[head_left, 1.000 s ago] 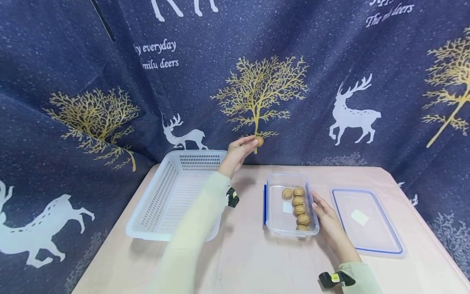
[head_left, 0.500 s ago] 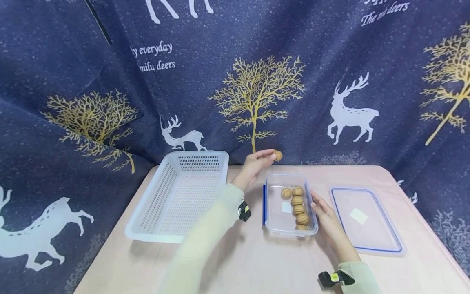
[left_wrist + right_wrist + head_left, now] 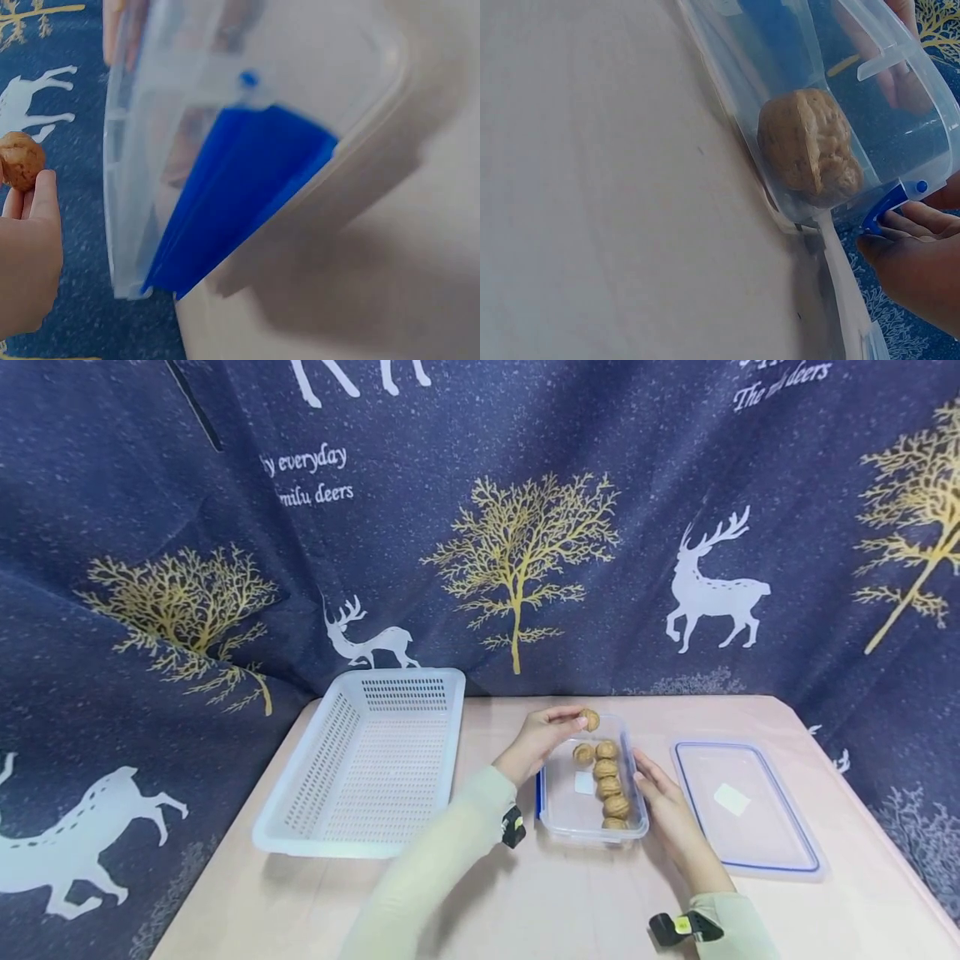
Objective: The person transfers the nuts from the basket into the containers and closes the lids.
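In the head view my left hand (image 3: 542,741) pinches a walnut (image 3: 590,719) between thumb and fingertips, above the far end of a clear plastic food container (image 3: 558,814). The same walnut (image 3: 24,160) shows at the left edge of the left wrist view. Several walnuts (image 3: 610,787) form a row along the container's right wall, and a single walnut (image 3: 582,754) lies beside the far end of that row. My right hand (image 3: 673,818) rests against the container's right side, fingers fairly straight. A blue latch (image 3: 892,204) is by its fingers in the right wrist view.
A white perforated basket (image 3: 300,760) stands on the table at the left. To the right lies the container's clear lid (image 3: 765,827) with a blue seal. Another blue latch (image 3: 240,187) hangs on the container's left side. A dark patterned cloth (image 3: 525,427) rises behind the table.
My left hand has moved right and down with the walnut, from above the table near the basket to over the container's far end. The right hand stays at the container's side.
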### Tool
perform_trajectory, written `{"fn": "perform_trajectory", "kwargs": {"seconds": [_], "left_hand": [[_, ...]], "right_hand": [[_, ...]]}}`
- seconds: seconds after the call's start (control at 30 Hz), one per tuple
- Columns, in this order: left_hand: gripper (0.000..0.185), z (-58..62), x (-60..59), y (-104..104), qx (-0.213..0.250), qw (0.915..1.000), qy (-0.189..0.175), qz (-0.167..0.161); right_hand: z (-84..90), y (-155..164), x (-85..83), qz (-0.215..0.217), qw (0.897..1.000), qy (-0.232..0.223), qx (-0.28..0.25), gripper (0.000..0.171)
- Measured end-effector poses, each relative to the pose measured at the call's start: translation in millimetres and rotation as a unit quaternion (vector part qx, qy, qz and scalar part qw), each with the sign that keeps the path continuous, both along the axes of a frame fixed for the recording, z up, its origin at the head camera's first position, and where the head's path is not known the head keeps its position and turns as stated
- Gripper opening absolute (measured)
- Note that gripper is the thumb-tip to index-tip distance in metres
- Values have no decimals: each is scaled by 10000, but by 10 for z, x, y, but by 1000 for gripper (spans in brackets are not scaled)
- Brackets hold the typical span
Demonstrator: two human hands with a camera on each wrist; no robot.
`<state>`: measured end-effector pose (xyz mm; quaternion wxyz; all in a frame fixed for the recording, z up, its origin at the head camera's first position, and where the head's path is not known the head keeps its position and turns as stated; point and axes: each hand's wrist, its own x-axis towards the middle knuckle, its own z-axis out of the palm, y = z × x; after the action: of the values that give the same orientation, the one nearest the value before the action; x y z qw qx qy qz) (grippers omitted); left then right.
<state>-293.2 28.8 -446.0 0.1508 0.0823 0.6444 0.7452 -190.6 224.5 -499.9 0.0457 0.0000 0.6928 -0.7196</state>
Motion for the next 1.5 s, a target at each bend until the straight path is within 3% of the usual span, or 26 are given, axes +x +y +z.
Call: {"fn": "perform_trajectory", "kwargs": {"seconds": [0.23, 0.63, 0.87, 1.1, 1.5], "left_hand": [[32, -145, 67, 85, -293, 9995, -128, -38], [30, -292, 227, 207, -322, 9988, -304, -190], [27, -337, 263, 239, -386, 9984, -385, 130], [25, -335, 284, 281, -648, 9965, -246, 465], [23, -365, 335, 392, -627, 9897, -138, 1282]], "right_hand": [[6, -16, 5, 5, 10000, -6, -17, 54], [-8, -9, -21, -57, 10000, 13, 43, 55], [-2, -10, -19, -63, 9999, -8, 81, 54], [12, 0, -27, -82, 9999, 7, 93, 54], [16, 0, -25, -107, 9999, -22, 89, 54]]}}
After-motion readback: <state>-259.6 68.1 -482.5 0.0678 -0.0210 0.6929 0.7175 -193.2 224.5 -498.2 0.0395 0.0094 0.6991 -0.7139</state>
